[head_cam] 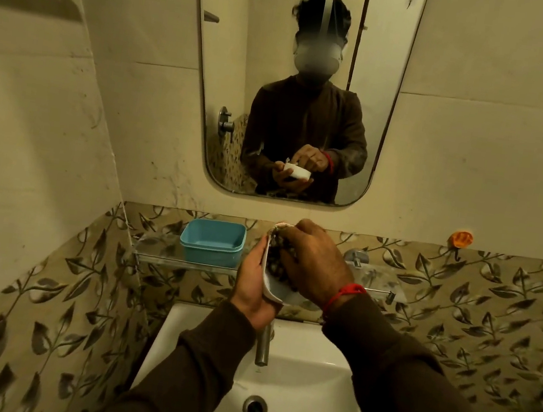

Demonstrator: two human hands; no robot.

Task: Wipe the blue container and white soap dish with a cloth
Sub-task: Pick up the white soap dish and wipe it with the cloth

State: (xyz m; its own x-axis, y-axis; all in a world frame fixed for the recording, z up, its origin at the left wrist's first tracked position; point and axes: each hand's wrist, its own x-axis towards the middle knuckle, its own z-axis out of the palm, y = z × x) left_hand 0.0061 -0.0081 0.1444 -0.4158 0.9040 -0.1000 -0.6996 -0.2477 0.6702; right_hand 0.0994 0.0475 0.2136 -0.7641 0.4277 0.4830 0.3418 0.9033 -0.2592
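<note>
The blue container (213, 241) stands open and upright on the left half of a glass shelf (160, 250). In front of the shelf, above the sink, my left hand (254, 283) grips the white soap dish (277, 289) by its left side, tilted up on edge. My right hand (316, 263) presses a dark patterned cloth (280, 253) into the dish's hollow. Most of the cloth and the dish's right side are hidden under my right hand. The mirror shows the same grip from the front.
A white sink (304, 393) with a steel tap (264, 345) lies directly below my hands. A mirror (300, 81) hangs above the shelf. A wall valve (356, 256) sits right of my hands, an orange hook (461, 238) further right. Tiled walls close in on the left.
</note>
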